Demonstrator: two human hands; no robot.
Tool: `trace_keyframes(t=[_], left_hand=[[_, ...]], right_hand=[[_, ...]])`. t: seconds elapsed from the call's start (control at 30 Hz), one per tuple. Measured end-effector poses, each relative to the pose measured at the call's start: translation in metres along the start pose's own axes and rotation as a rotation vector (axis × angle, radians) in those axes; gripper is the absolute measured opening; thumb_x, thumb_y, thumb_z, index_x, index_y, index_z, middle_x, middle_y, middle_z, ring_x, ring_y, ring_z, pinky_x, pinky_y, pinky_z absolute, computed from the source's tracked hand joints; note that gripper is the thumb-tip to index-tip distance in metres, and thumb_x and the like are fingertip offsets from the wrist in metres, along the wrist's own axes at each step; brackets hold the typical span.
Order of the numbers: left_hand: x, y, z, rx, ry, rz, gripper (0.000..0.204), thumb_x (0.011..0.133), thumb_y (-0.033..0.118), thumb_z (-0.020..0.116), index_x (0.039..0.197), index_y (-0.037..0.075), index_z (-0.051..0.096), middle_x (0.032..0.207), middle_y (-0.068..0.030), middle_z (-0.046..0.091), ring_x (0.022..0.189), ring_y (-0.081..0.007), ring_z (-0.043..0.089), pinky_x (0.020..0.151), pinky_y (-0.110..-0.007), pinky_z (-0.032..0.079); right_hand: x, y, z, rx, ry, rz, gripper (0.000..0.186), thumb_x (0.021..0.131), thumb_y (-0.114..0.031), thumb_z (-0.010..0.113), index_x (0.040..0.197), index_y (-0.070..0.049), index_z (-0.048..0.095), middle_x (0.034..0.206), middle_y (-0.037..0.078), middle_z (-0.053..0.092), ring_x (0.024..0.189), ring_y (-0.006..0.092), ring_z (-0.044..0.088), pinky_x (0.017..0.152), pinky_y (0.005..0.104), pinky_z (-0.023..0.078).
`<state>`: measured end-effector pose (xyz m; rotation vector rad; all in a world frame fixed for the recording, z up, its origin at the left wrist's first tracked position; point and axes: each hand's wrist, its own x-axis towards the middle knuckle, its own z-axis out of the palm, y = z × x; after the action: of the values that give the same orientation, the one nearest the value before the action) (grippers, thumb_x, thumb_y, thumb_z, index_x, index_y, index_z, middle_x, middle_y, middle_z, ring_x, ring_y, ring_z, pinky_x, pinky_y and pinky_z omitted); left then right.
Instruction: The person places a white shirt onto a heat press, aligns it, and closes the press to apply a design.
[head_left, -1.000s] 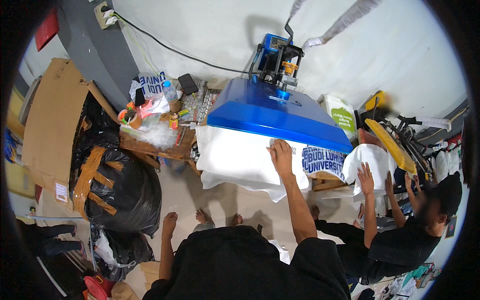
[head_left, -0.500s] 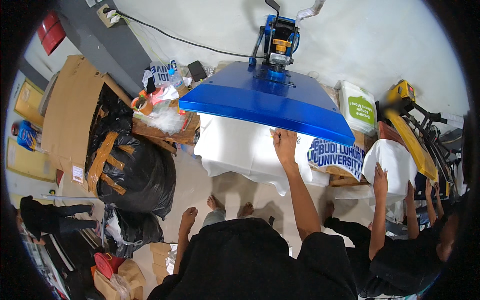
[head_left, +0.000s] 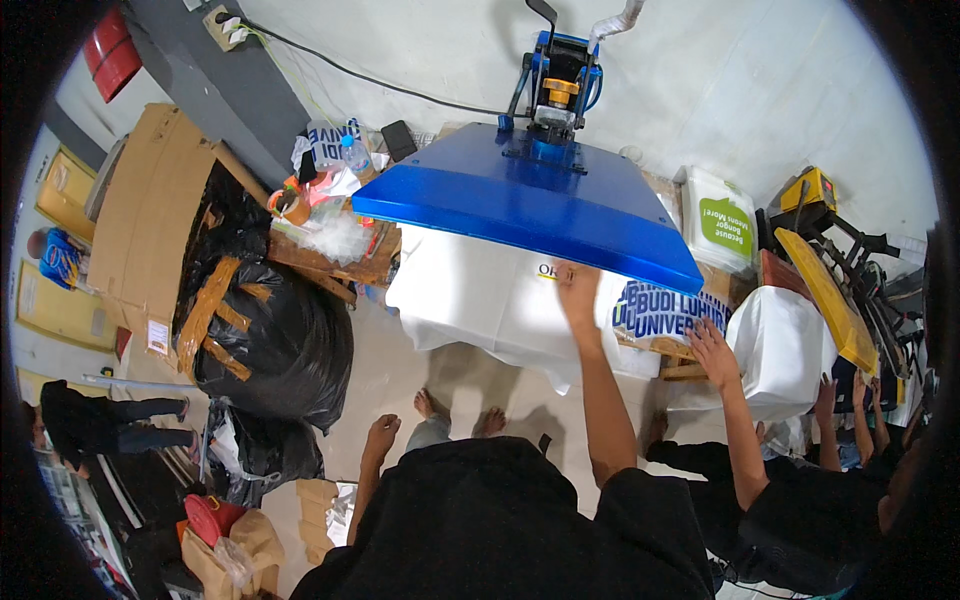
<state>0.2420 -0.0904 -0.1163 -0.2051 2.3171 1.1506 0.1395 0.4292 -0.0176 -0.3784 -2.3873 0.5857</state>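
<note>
A white cloth (head_left: 470, 290) lies spread under the raised blue plate of a heat press (head_left: 530, 215), its near edge hanging in folds. My right hand (head_left: 577, 290) is over the cloth just below the plate's front edge, beside a small dark print with a yellow line (head_left: 549, 272). Motion blur and the plate's edge obscure its fingers. Down by my left side hangs my left hand (head_left: 382, 436), away from the cloth, its fingers curled in with nothing visible in them.
A co-worker's hand (head_left: 712, 355) reaches over a blue-lettered white sheet (head_left: 665, 312) at right. Beyond stands a second press with a yellow plate (head_left: 825, 295). Tape and plastic clutter the wooden table (head_left: 375, 265) at left, near a taped black bag (head_left: 285, 335) and a cardboard box (head_left: 140, 220).
My right hand has shifted slightly right and blurred, uncovering more of the dark print. The co-worker's hand has moved left from the white-covered stand to the lettered sheet. My left hand stays low.
</note>
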Motion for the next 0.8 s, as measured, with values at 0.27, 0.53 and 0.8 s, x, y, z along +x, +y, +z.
trace_keyframes(t=[0.27, 0.53, 0.8], left_hand=[[0.000, -0.003, -0.022, 0.065, -0.065, -0.030, 0.036, 0.092, 0.024, 0.061, 0.114, -0.004, 0.064, 0.109, -0.0201, 0.068, 0.104, -0.0289, 0.065, 0.091, -0.036, 0.049], [0.011, 0.062, -0.021, -0.011, -0.061, 0.086, 0.038, 0.095, 0.026, 0.059, 0.120, -0.002, 0.061, 0.110, -0.0155, 0.067, 0.102, -0.0234, 0.062, 0.090, -0.034, 0.047], [-0.028, -0.022, -0.016, -0.071, 0.040, -0.080, 0.035, 0.092, 0.024, 0.061, 0.113, -0.005, 0.064, 0.108, -0.0193, 0.069, 0.103, -0.0278, 0.065, 0.090, -0.036, 0.049]], right_hand=[[-0.007, 0.012, -0.077, 0.139, 0.253, 0.108, 0.041, 0.078, -0.023, 0.079, 0.107, 0.000, 0.062, 0.101, 0.020, 0.063, 0.094, 0.0376, 0.059, 0.087, 0.0452, 0.045], [0.007, -0.055, -0.020, 0.076, -0.123, -0.154, 0.031, 0.079, -0.026, 0.077, 0.096, -0.006, 0.061, 0.093, 0.011, 0.061, 0.092, 0.0333, 0.055, 0.080, 0.0456, 0.041], [0.014, -0.043, -0.023, 0.163, -0.109, 0.133, 0.021, 0.088, -0.015, 0.064, 0.103, 0.000, 0.065, 0.107, 0.022, 0.061, 0.100, 0.0401, 0.055, 0.089, 0.0469, 0.041]])
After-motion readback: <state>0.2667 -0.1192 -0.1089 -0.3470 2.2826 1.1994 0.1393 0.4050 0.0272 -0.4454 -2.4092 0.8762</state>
